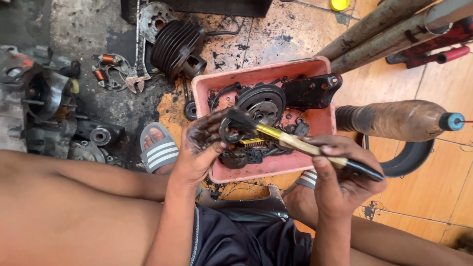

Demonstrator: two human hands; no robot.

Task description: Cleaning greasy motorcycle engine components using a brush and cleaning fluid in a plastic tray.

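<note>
My left hand (199, 150), black with grease, holds a small dark ring-shaped metal part (230, 132) over a pink plastic tray (256, 74). My right hand (342, 170) grips a paintbrush (295, 144) with a pale handle, gold ferrule and dark bristles. The bristles touch the ring part. Inside the tray lie a round flywheel-like part (263, 103), a black cover plate (310, 91) and small oily bits.
A finned engine cylinder (177, 47), an adjustable wrench (138, 74), a coil plate (111, 71) and an engine casing (47, 108) lie on the oil-stained floor at left. Dirty fork tubes (379, 29) and a rusty shock absorber (399, 120) lie at right. My sandalled foot (158, 148) rests near the tray.
</note>
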